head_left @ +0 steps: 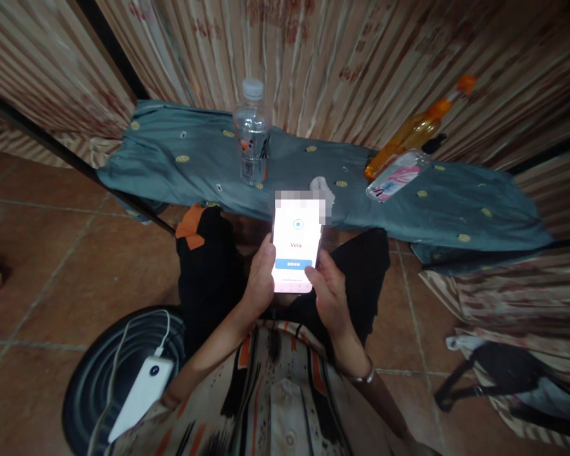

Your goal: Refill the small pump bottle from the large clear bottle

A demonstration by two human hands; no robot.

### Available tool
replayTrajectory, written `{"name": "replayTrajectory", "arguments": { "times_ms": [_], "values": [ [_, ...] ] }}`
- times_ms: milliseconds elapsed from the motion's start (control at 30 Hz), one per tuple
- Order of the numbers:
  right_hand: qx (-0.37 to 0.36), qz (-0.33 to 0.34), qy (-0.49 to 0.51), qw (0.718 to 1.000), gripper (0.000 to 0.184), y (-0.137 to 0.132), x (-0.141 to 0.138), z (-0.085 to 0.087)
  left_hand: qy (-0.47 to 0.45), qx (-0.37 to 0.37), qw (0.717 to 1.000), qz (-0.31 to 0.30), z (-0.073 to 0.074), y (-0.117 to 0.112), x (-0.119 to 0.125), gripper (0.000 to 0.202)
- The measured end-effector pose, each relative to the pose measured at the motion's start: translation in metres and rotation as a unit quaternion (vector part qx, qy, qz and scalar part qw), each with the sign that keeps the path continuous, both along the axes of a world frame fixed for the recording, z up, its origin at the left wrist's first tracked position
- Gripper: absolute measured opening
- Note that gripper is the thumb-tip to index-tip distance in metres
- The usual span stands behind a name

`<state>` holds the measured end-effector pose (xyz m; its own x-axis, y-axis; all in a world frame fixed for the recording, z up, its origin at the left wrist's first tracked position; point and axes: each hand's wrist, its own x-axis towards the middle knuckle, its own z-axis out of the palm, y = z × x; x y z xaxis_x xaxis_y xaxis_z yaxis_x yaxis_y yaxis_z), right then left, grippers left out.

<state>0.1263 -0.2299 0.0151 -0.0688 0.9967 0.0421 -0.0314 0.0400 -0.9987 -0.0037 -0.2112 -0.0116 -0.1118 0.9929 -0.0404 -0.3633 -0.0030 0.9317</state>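
Between my two hands, above my lap, a smartphone point(294, 250) is held upright with its bright screen facing me. The screen shows the word "Vela" and a blue button. My left hand point(262, 275) grips the phone's left edge, its thumb along the side. My right hand point(331, 288) wraps the right edge, and its thumb tip lies over the right end of the blue button. Most of the fingers behind the phone are hidden. A crumpled white tissue point(320, 185) lies just beyond the phone's top.
A narrow bench with a blue-green cloth point(294, 155) bears a clear water bottle point(253, 136), an orange spray bottle point(408, 136) and a clear pink-labelled bottle point(399, 176). At lower left, a white power bank point(145, 392) with a cable sits on a round black stool point(83, 386). A black bag point(503, 367) lies right.
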Motion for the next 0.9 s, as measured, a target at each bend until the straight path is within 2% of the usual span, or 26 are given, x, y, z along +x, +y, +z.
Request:
{"name": "replayTrajectory", "arguments": {
  "times_ms": [100, 500, 900],
  "values": [
    [-0.005, 0.001, 0.006, 1.000, 0.019, 0.000, 0.000, -0.004, -0.021, 0.004, 1.000, -0.021, 0.000, 0.000, 0.000, 0.064],
    [-0.036, -0.022, 0.047, 0.998, 0.022, 0.001, -0.007, -0.003, -0.005, -0.008, 1.000, -0.016, 0.011, -0.003, 0.003, 0.064],
    [-0.007, -0.017, 0.010, 1.000, 0.017, -0.001, -0.004, 0.002, 0.005, -0.005, 1.000, -0.013, 0.007, -0.003, 0.001, 0.059]
  ]
}}
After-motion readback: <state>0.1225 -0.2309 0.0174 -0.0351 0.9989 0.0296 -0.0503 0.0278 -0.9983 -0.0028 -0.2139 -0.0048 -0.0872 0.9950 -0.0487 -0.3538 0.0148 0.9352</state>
